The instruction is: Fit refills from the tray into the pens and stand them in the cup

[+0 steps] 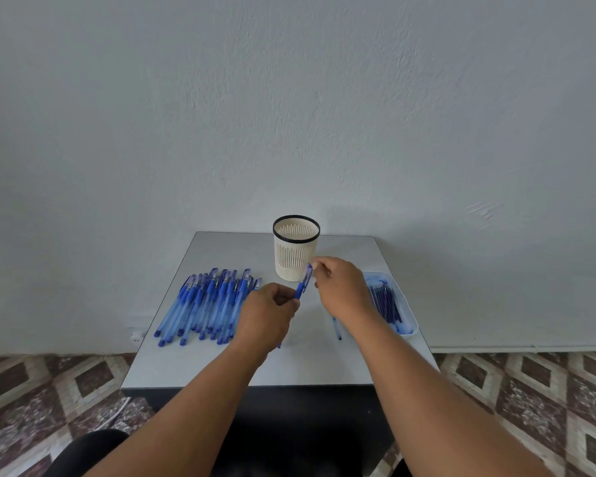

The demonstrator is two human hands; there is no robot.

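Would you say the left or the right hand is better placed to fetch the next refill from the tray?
Probably the right hand: the tray of refills lies just beside it on the table's right side. The left hand grips the pen by its lower end and sits nearer the pile of pens.

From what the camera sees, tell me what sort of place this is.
Probably a plain room at home: a small grey table against a bare white wall, patterned floor tiles, and a wall socket low down.
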